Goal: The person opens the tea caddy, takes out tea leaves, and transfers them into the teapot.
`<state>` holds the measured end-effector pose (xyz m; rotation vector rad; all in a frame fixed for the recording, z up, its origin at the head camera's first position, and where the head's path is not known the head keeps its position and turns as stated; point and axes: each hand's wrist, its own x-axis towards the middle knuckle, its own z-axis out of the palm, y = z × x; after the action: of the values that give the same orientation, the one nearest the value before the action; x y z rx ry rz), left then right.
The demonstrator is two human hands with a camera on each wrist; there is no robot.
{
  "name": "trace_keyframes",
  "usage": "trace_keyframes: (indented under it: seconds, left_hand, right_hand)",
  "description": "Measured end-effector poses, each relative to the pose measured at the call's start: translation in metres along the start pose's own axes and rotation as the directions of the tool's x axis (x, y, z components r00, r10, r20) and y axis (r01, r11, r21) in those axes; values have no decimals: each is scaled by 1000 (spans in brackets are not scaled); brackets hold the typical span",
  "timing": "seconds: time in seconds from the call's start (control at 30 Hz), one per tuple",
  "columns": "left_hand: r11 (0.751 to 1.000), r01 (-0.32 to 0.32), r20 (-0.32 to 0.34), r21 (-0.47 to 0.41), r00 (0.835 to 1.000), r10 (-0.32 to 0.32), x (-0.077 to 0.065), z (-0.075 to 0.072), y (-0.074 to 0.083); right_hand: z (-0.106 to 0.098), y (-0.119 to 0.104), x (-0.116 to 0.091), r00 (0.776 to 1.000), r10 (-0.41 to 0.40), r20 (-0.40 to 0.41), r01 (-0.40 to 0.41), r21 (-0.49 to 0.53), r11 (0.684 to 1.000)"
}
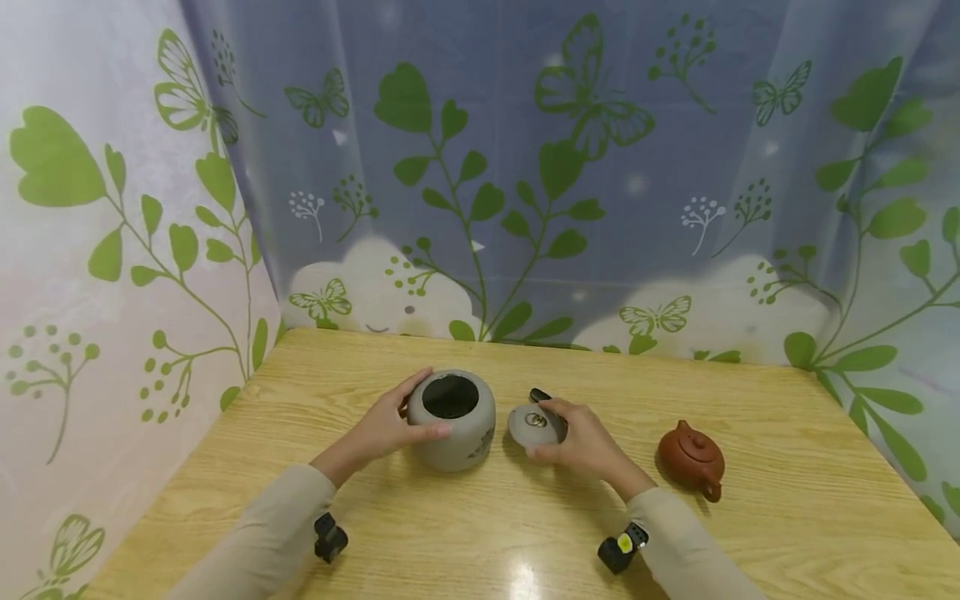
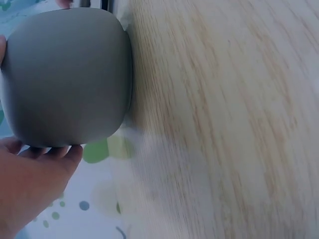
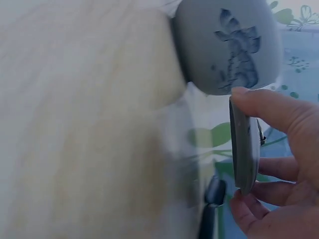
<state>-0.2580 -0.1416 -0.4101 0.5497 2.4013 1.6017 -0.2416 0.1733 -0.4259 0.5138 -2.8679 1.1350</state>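
A round grey jar [image 1: 450,454] stands on the table with its mouth uncovered and dark inside. My left hand [image 1: 384,429] grips it from the left, thumb across the front and fingers around the far side. The right wrist view shows a dark flower design on the jar wall [image 3: 227,50]. Just right of the jar, my right hand [image 1: 588,437] holds the grey lid [image 1: 531,432] by its edge between thumb and fingers. A small metal ring sits on top of the lid. In the right wrist view the lid [image 3: 244,144] hangs above the tabletop.
A reddish-brown teapot [image 1: 690,457] rests on the wooden table [image 1: 420,542] to the right. Behind the lid lies a small black object [image 1: 538,394], partly hidden by the right hand. A patterned curtain [image 1: 495,167] hangs along the back and sides.
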Motion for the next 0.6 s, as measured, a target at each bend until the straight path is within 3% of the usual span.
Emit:
trace_keyframes:
  seconds: [0.27, 0.6]
  left_hand:
    - [1000, -5, 40, -19, 999, 6, -1, -5, -2]
    - [999, -33, 49, -30, 998, 35, -2, -7, -5]
  right_hand:
    - [-12, -22, 8, 997, -73, -35, 73, 1, 997]
    - [-15, -49, 16, 995, -73, -70, 72, -13, 997]
